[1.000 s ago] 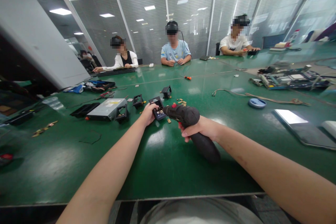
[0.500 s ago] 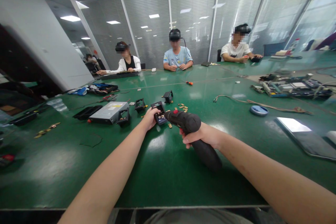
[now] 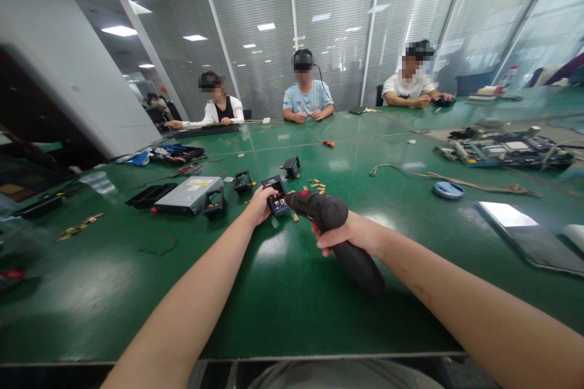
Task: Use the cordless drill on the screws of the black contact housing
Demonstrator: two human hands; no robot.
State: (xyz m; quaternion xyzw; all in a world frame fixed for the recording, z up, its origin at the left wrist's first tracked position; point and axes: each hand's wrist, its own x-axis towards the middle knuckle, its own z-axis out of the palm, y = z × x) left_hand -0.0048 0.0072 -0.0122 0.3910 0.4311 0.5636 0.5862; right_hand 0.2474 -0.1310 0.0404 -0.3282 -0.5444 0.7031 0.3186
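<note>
My left hand [image 3: 260, 206] grips the near left side of a small black plastic housing [image 3: 279, 204] with metal parts inside, set on the green table. In my right hand [image 3: 337, 236] is a black cordless screwdriver [image 3: 332, 211], its fingers wrapped round the handle. The tool's tip points left and meets the right side of the housing, though the exact contact is too small to make out. Small brass-coloured pieces [image 3: 316, 185] lie just beyond the tool. Similar black housings stand nearby, one behind [image 3: 291, 167] and one to the left [image 3: 243, 182].
A silver disc drive [image 3: 188, 195] lies to the left beside another black housing [image 3: 214, 203]. At right are a blue round lid [image 3: 448, 190], a flat cable [image 3: 483, 183], a phone-like slab [image 3: 533, 237] and a circuit-board assembly [image 3: 511, 149]. Three people sit across the table [image 3: 310, 316].
The view has shifted very slightly. Both hands, the housing and the screwdriver keep nearly the same positions.
</note>
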